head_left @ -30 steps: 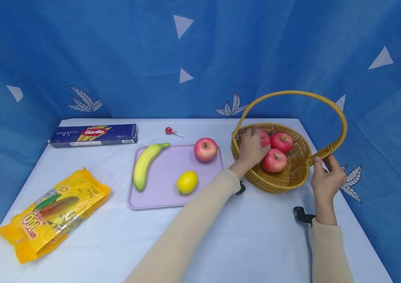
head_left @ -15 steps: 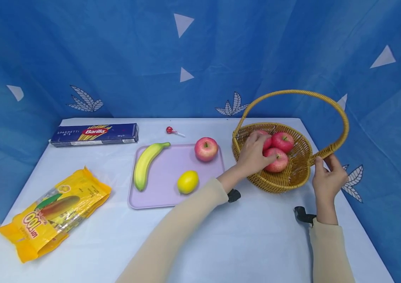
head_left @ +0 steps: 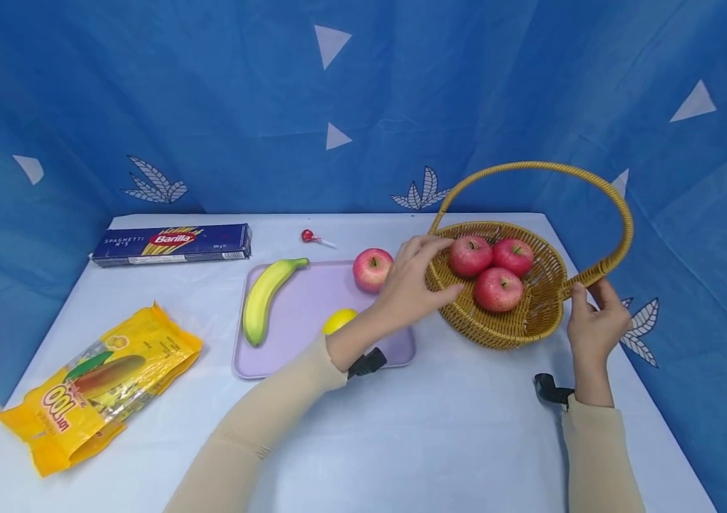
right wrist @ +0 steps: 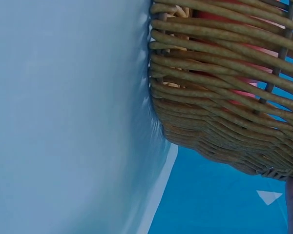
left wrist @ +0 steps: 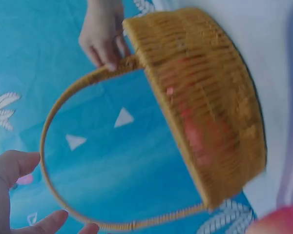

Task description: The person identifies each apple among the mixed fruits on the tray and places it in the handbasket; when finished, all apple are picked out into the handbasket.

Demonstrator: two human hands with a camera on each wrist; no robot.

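My left hand (head_left: pixel 411 285) hovers at the left side of the wicker basket (head_left: pixel 475 329), fingers spread and holding nothing. In the left wrist view its thumb and fingertips appear in front of the basket's handle (left wrist: pixel 56 109); contact cannot be told. With thumb and fingers, my right hand (head_left: pixel 596 324) pinches the handle's base at the basket's right rim. Inside the basket sit a left apple (head_left: pixel 470 256), a back apple (head_left: pixel 513 257) and a front apple (head_left: pixel 498 290). Another apple (head_left: pixel 372 269) is on the lilac tray (head_left: pixel 296 306), partly behind my left hand.
A banana (head_left: pixel 265 303) and a lemon (head_left: pixel 340 320), partly covered by my left forearm, lie on the tray. Behind it are a lollipop (head_left: pixel 309 236) and a spaghetti box (head_left: pixel 171 244). A yellow mango-print bag (head_left: pixel 103 385) lies at left. Blue curtains enclose the table.
My left hand has come off the apples and moved left out of the basket, its fingers spreading. The apples stay in the basket. My right hand keeps its grip.
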